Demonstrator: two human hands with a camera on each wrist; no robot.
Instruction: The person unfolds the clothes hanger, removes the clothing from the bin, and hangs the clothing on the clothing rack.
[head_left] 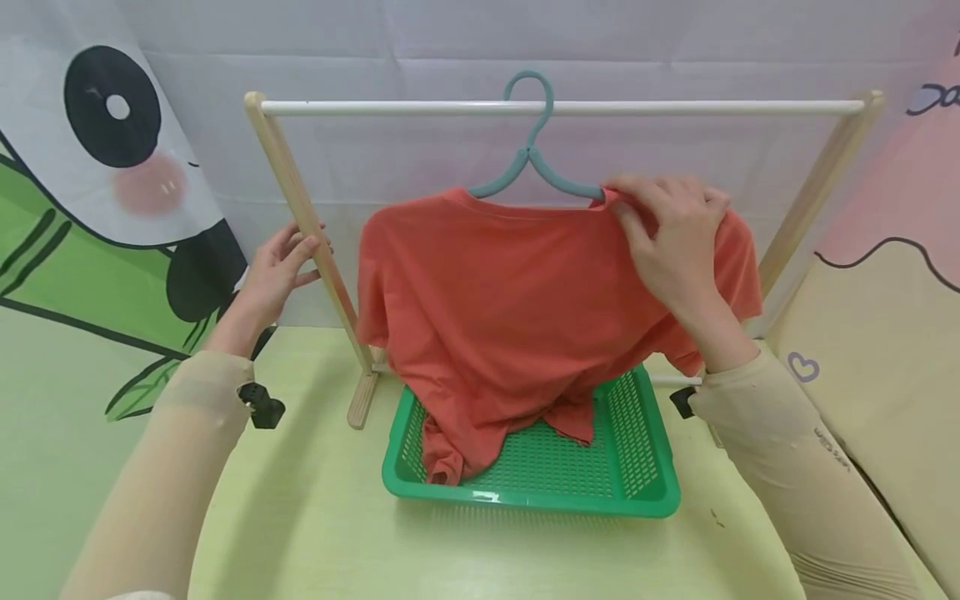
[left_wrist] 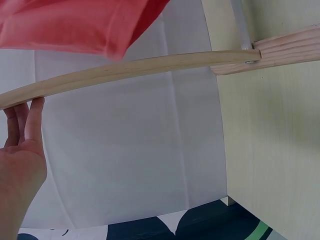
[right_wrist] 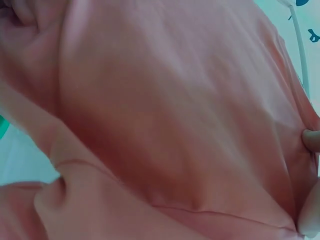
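A red T-shirt (head_left: 502, 283) hangs from a blue-green clothes hanger (head_left: 528, 158), whose hook is over the white bar of a clothes rack (head_left: 420, 108). My right hand (head_left: 675, 233) pinches the shirt by the neckline and shoulder, at the hanger's right arm. In the right wrist view, shirt fabric (right_wrist: 165, 110) fills most of the picture, with fingers (right_wrist: 312, 141) at its right edge. My left hand (head_left: 277, 271) holds the rack's left wooden post (head_left: 303, 204), thumb in front and fingertips showing past its far side. In the left wrist view, fingers (left_wrist: 34, 122) meet the post's edge.
Below the shirt stands a green plastic basket (head_left: 525, 498) on the light table (head_left: 300, 517); the shirt's lower end hangs into it. The rack's wooden foot (head_left: 363, 400) rests left of the basket. Behind is a white backdrop (head_left: 450, 33) with cartoon prints.
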